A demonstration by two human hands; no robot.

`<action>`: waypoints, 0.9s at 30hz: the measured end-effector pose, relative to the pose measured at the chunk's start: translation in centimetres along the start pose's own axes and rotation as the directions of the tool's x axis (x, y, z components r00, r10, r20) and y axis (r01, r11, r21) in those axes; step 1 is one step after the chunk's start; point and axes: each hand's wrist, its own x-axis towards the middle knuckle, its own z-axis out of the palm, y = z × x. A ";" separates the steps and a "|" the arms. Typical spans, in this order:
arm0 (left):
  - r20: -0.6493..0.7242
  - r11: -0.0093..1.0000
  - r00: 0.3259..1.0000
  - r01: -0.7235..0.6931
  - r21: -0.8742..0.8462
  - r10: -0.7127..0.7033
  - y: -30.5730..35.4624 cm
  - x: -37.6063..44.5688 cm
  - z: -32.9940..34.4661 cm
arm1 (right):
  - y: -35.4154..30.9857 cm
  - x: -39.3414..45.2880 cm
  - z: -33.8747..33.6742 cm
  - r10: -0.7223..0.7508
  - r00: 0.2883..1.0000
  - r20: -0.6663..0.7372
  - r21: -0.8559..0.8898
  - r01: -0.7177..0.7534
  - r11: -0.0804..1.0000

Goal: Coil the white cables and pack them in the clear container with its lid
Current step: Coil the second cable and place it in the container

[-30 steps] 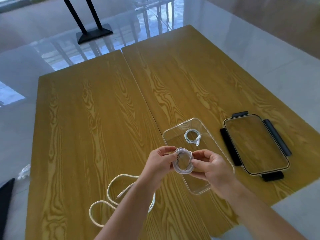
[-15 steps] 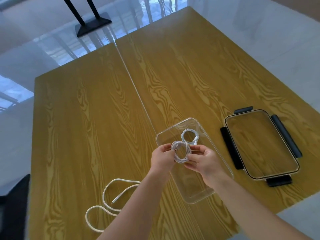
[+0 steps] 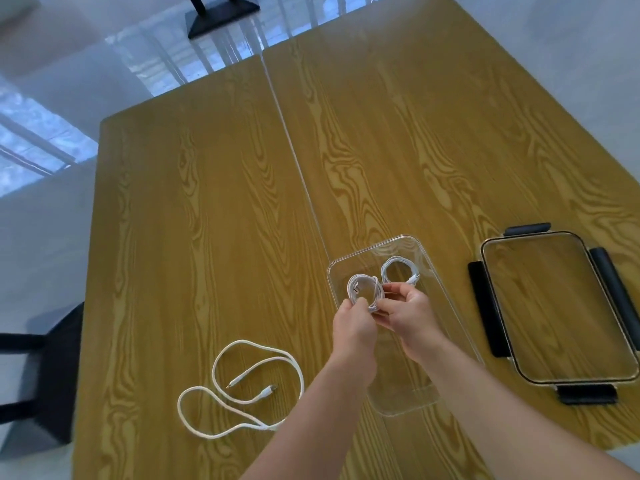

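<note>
White cable (image 3: pixel 365 292) wound into small tight round loops.

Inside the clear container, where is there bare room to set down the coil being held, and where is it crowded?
The clear container is crowded at its far end, where a coiled cable already lies. Its near half, below the left hand and right hand gripping the held coil, looks bare, bordered by the near rim.

no text, label, brand, number or sign is showing anywhere that can be read.
</note>
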 end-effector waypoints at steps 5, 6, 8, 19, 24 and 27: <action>-0.005 0.979 0.995 0.093 -0.181 -0.096 0.4 0.0 0.9 | 0.5 0.4 0.4 -0.027 0.999 -0.018 -0.046 0.026 0.999; -0.010 0.972 0.994 0.106 -0.210 -0.111 0.6 0.0 1.0 | 0.6 0.5 0.4 -0.032 0.999 -0.018 -0.060 0.031 0.998; -0.023 0.960 0.991 0.119 -0.253 -0.129 0.9 0.0 1.2 | 0.7 0.6 0.3 -0.036 0.999 -0.002 -0.087 0.036 0.996; 0.013 0.940 0.991 0.131 -0.316 -0.134 2.1 -0.7 1.5 | 0.2 0.3 -0.1 0.105 0.993 0.063 -0.123 -0.096 0.988; 0.066 0.926 0.990 0.142 -0.350 -0.127 2.4 -1.5 0.8 | -0.1 -0.1 -0.1 0.105 0.991 0.077 -0.127 -0.095 0.987; 0.129 0.926 0.985 0.151 -0.345 -0.113 2.2 -1.8 0.1 | -0.3 -0.4 -0.5 0.115 0.991 0.064 -0.130 -0.106 0.986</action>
